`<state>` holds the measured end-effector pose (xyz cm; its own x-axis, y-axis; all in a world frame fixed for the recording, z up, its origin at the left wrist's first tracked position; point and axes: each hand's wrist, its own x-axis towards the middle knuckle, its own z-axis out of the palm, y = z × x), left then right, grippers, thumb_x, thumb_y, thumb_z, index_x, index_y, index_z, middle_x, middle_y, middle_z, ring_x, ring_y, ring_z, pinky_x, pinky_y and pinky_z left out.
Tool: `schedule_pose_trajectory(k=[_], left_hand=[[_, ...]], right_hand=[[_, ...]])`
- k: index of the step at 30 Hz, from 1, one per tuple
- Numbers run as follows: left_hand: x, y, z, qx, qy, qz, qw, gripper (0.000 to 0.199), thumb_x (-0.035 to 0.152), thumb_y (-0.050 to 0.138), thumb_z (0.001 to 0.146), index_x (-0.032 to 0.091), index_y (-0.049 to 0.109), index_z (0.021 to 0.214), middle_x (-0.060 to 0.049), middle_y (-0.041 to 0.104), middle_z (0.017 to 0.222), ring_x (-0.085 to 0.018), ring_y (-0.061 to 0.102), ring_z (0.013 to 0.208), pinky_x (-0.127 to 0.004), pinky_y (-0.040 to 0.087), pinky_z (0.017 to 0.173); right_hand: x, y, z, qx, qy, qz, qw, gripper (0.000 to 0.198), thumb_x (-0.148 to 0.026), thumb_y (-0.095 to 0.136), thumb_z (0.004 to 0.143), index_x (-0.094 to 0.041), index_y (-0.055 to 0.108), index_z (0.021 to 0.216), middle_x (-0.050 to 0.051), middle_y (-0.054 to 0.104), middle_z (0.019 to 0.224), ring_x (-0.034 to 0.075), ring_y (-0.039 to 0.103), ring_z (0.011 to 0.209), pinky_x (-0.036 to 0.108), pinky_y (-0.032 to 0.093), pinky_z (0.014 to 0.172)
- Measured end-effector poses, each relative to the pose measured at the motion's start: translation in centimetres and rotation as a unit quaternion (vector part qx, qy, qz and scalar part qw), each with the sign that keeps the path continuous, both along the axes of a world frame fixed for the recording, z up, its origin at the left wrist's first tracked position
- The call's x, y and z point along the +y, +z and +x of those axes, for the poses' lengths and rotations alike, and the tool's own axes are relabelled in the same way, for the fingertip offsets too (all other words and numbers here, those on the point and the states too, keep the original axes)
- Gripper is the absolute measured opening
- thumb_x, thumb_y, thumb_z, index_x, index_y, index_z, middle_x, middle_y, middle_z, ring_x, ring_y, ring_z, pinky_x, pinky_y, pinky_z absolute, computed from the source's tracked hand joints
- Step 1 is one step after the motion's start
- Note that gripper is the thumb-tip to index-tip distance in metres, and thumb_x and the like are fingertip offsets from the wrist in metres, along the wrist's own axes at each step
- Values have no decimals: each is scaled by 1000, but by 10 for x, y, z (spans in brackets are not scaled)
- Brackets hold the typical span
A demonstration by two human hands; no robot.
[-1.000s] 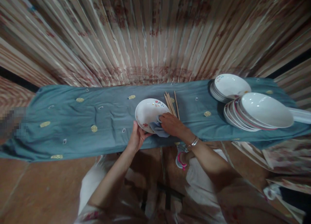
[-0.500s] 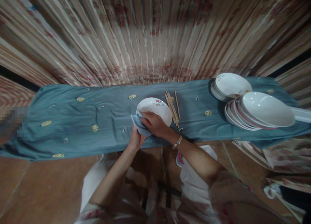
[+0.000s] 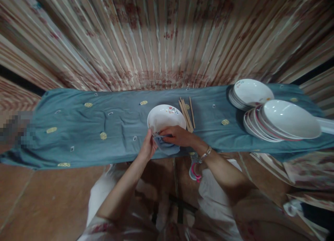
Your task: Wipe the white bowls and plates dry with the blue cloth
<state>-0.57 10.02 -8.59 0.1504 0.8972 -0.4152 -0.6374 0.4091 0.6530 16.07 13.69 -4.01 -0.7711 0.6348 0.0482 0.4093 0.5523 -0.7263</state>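
A white plate with small flowers on its rim sits tilted at the middle of the cloth-covered table. My left hand grips the plate's near left edge, thumb on top. My right hand is closed on a blue-grey cloth and presses it at the plate's near edge. Part of the cloth hangs down in front of the plate. Just right of the plate lie several wooden chopsticks, with a single chopstick a little apart.
At the right stand a stack of flowered plates and, nearer, a stack of bowls topped by a large one with a white handle. The table wears a teal cloth. A curtain hangs behind. A blurred person's part shows at far left.
My right hand has slid right and toward me with the cloth, from the plate's inner face to its near edge. My left hand stays at the left edge, and more of the plate shows.
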Motion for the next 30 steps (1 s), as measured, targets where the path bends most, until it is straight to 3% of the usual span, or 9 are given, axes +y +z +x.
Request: schedule_pose_trajectory(k=[3,8,14,19,23,30], left_hand=[[0,-3,-1,7,-8,23,1000,45,40,62,88,18,56,127,-9,73,115,-25,69,106,-40,57,91],[0,-4,0,12,12,33,999,43,36,64,87,21,57,127,-7,71,119,-23,68,108,-38,57,91],[-2,-4,0,36,39,24,998,41,31,65,86,22,60,126,-5,71,118,-24,65,112,-38,55,96],[-2,-5,-2,43,0,28,999,43,34,64,87,24,56,128,-6,72,115,-24,69,103,-44,57,91],[-2,-3,-2,30,-9,35,999,46,36,65,86,25,54,130,-8,69,122,-25,67,107,-47,57,90],[-2,0,-1,22,-16,44,999,52,39,69,83,24,52,130,-9,69,121,-27,67,107,-49,57,90]], right_hand=[[-1,-2,5,-24,-14,19,999,23,-9,57,86,-14,73,103,8,71,112,18,66,102,31,48,92],[-1,-13,-11,-31,-70,122,990,30,-6,53,86,-15,70,110,11,66,119,21,60,112,40,43,103],[8,-25,-29,-15,-73,198,977,39,-7,42,91,-6,55,128,19,55,136,23,48,130,44,37,113],[19,-28,-25,-56,-107,223,967,45,-9,36,93,-5,48,136,20,50,140,25,41,136,46,33,116],[21,-30,-16,-108,-150,239,953,43,-15,41,95,-3,49,136,21,51,139,27,40,137,46,33,117],[3,-11,-1,-256,-165,228,925,35,-18,46,95,2,58,122,25,59,124,31,53,121,44,43,105]])
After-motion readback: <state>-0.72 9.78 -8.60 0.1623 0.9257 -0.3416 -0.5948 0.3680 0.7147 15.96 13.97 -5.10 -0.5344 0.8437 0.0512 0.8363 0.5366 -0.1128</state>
